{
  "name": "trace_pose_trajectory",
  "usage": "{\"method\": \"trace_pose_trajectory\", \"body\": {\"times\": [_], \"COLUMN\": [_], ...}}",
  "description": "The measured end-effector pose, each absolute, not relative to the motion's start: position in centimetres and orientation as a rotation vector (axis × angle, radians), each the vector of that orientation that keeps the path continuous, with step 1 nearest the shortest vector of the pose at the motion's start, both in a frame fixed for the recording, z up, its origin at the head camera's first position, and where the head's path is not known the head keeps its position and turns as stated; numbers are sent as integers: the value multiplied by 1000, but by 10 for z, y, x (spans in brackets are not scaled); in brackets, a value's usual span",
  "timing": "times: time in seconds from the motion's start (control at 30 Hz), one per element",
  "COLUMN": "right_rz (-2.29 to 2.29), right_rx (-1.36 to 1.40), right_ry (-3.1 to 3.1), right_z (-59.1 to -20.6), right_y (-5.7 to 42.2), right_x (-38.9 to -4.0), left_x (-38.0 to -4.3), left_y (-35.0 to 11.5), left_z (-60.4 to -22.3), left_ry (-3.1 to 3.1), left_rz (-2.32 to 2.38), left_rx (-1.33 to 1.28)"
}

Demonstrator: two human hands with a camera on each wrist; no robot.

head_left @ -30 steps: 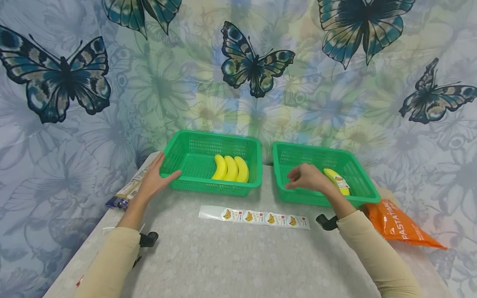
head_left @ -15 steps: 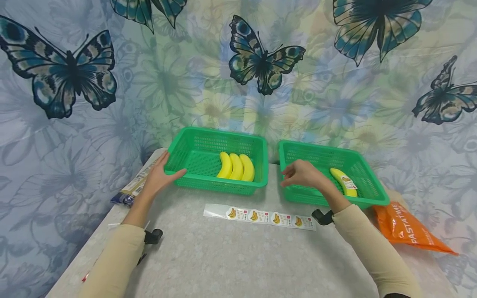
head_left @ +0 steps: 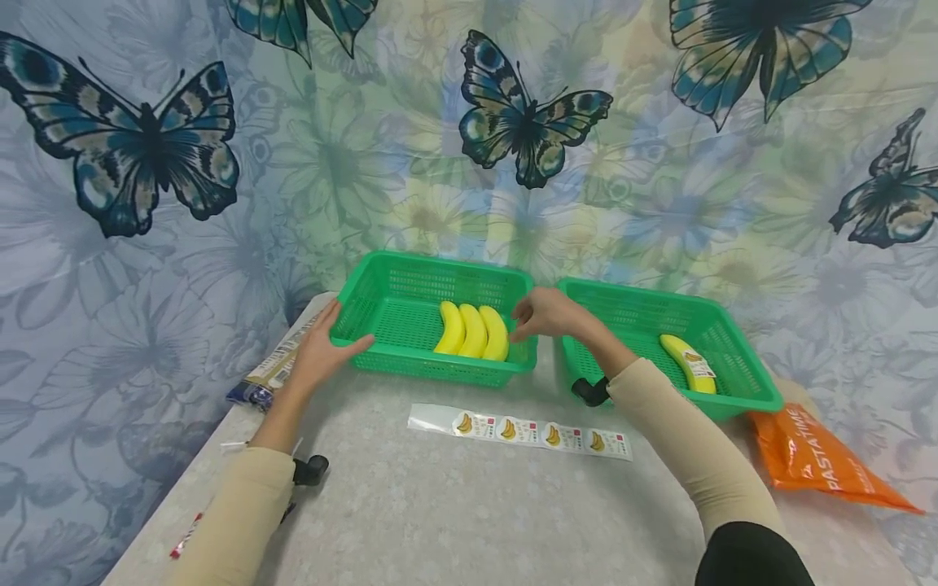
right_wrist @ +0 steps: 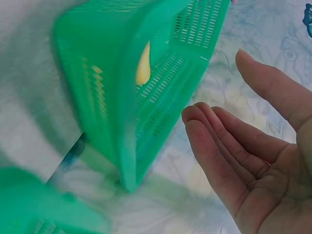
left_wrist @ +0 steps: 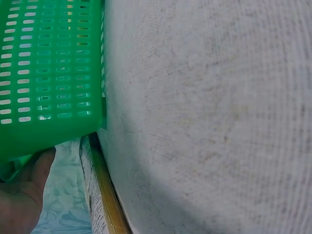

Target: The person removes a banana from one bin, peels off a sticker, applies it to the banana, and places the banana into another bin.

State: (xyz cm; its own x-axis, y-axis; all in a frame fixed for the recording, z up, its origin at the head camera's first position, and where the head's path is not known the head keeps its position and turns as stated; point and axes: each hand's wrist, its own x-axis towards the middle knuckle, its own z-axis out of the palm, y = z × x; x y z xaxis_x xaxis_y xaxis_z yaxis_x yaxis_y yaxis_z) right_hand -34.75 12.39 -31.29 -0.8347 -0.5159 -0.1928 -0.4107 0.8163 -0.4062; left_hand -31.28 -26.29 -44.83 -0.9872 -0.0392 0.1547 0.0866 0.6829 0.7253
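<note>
In the head view, three plain yellow bananas (head_left: 472, 331) lie side by side in the right part of the left green basket (head_left: 421, 366). My left hand (head_left: 317, 352) rests at this basket's near left corner, fingers stretched along its side and thumb spread over the front rim. Above the basket's right rim is my right hand (head_left: 548, 312), close to the bananas. The right wrist view shows its fingers (right_wrist: 207, 161) loosely bent, thumb apart, with nothing held. In the right green basket (head_left: 623, 305) lies one banana (head_left: 689, 364) bearing a white label.
A strip of banana stickers (head_left: 520, 431) lies on the table (head_left: 469, 521) in front of the baskets. An orange bag (head_left: 821, 456) sits at the right, and a packet (head_left: 274, 366) beside the left basket. A patterned cloth (head_left: 418, 163) hangs behind.
My right hand has moved left from over the right basket to the left basket's right rim. The left hand stays at its corner. The head view has shifted slightly.
</note>
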Motion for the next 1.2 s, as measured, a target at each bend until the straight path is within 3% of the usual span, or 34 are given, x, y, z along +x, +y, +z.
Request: {"method": "trace_pose_trajectory", "body": {"times": [0.43,1.2], "right_rz": [-554,-494], "right_rx": [-635,-518], "right_ry": [2597,2549], "right_z": [-327,-365], "right_y": [67,34], "right_x": [-400,-460], "left_x": [-308,-312], "left_y": [-268,-264], "left_z": [-456,-449], "left_ry": [-2712,-2728], "left_rz": [-1260,-1245], "left_rx": [-6,-23]}}
